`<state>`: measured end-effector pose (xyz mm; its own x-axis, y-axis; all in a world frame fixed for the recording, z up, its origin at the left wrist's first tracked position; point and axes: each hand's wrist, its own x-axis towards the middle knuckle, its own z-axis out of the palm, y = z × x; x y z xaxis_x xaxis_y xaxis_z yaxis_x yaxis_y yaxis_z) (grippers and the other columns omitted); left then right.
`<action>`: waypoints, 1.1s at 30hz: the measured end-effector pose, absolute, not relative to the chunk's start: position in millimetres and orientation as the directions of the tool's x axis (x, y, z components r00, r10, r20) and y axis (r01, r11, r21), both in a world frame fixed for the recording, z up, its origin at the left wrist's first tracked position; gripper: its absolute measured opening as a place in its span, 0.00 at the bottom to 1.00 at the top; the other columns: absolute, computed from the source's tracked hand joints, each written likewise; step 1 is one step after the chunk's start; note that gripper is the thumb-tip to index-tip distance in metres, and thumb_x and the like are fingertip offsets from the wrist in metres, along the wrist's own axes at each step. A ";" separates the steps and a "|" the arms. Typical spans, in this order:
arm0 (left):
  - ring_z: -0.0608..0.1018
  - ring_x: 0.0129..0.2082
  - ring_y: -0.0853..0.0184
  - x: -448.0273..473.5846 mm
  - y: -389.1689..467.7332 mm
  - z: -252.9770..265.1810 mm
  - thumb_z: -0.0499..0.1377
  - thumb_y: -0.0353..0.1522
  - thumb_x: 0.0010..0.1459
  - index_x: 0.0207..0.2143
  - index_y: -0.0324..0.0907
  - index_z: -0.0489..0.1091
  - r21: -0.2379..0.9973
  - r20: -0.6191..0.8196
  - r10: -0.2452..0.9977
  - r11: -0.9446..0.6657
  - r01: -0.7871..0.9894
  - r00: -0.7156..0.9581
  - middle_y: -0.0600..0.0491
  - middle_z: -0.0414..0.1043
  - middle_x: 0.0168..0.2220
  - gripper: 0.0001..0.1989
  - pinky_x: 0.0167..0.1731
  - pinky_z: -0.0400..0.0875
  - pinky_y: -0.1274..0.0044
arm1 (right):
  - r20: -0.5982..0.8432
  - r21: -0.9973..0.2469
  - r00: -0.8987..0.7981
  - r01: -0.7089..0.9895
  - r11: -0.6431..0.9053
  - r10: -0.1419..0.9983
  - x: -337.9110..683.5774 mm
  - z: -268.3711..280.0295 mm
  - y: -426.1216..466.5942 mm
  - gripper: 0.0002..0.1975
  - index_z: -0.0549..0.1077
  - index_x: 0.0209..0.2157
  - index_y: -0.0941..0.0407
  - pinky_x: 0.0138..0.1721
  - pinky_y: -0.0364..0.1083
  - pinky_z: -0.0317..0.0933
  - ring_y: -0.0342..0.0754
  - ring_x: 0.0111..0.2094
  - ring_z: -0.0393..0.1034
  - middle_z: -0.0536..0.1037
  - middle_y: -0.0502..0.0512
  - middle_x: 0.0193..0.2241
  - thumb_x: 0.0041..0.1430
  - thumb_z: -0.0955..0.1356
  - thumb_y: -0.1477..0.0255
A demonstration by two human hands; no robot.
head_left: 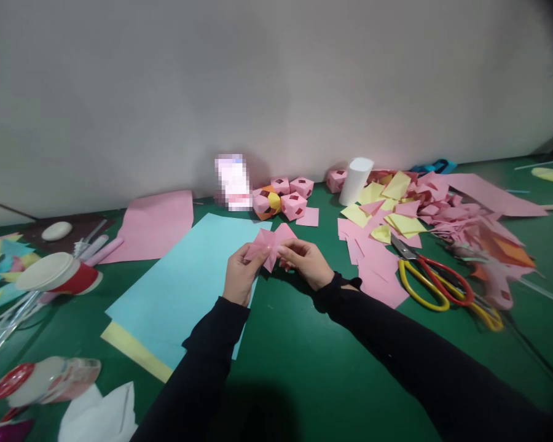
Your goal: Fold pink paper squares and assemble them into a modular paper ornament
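Between my two hands is a piece of folded pink paper [271, 244], with creases and pointed corners spreading out from its middle. My left hand [243, 270] pinches it from the left, thumb near the centre. From the right, my right hand [306, 263] grips its edge between thumb and fingers. Just beyond stand several folded pink paper balls [294, 205] with dark red diamond spots, one of them with orange and yellow parts. A small pink paper square [308, 217] lies beside them. Under my left forearm is a light blue sheet [188, 270].
On the right lie scissors with yellow and red handles [435, 282], a pink glue gun [498, 285] and pink and yellow scraps [405, 215]. A white tube [357, 181] stands by the wall. On the left are a tipped paper cup [76, 276] and a red-capped bottle [50, 380].
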<state>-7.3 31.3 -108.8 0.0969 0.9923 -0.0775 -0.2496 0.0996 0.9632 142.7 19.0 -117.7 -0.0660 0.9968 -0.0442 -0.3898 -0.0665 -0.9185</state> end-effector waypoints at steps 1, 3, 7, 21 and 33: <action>0.74 0.25 0.72 -7.1 31.3 -108.4 0.71 0.36 0.44 0.29 0.38 0.74 0.967 -0.067 0.993 0.089 -0.237 0.099 0.55 0.75 0.25 0.13 0.28 0.68 0.80 | -0.039 -0.929 -0.067 -0.365 -0.061 0.997 142.6 -116.9 18.5 0.18 0.77 0.29 0.57 0.24 0.41 0.60 0.38 0.21 0.65 0.75 0.48 0.23 0.43 0.77 0.58; 0.74 0.26 0.71 -6.5 31.0 -107.2 0.72 0.36 0.43 0.29 0.38 0.75 0.974 -0.043 0.994 0.064 -0.218 0.098 0.56 0.74 0.25 0.13 0.29 0.68 0.79 | -0.042 -0.943 -0.067 -0.326 -0.062 0.997 142.4 -115.0 17.6 0.18 0.77 0.30 0.57 0.25 0.42 0.61 0.38 0.21 0.64 0.75 0.48 0.23 0.43 0.77 0.58; 0.75 0.28 0.70 -5.3 30.2 -105.5 0.71 0.36 0.44 0.31 0.38 0.77 0.975 -0.031 0.995 0.051 -0.217 0.096 0.54 0.75 0.27 0.14 0.33 0.69 0.77 | -0.053 -0.947 -0.076 -0.312 -0.075 0.996 142.7 -112.3 16.8 0.18 0.76 0.30 0.57 0.26 0.43 0.61 0.40 0.23 0.66 0.76 0.49 0.24 0.42 0.77 0.59; 0.77 0.28 0.65 -3.3 30.0 -106.1 0.70 0.43 0.46 0.29 0.36 0.78 0.950 -0.070 0.995 0.089 -0.300 0.074 0.52 0.75 0.23 0.18 0.31 0.71 0.75 | -0.070 -0.965 -0.121 -0.245 -0.098 0.990 146.4 -111.1 18.5 0.16 0.76 0.26 0.58 0.30 0.44 0.60 0.42 0.27 0.67 0.76 0.52 0.25 0.42 0.77 0.60; 0.76 0.27 0.65 -4.1 28.1 -106.0 0.68 0.43 0.48 0.30 0.36 0.78 0.965 -0.071 0.990 0.099 -0.244 0.120 0.52 0.76 0.24 0.17 0.31 0.70 0.74 | -0.096 -0.967 -0.098 -0.226 -0.116 0.991 147.0 -108.8 18.0 0.17 0.74 0.23 0.58 0.24 0.42 0.53 0.38 0.20 0.58 0.72 0.48 0.20 0.41 0.77 0.59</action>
<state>-4.1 28.1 -106.0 0.1201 0.9902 -0.0709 -0.2440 0.0987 0.9648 147.0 18.0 -108.8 -0.0977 0.9906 -0.0956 -0.2263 -0.1156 -0.9672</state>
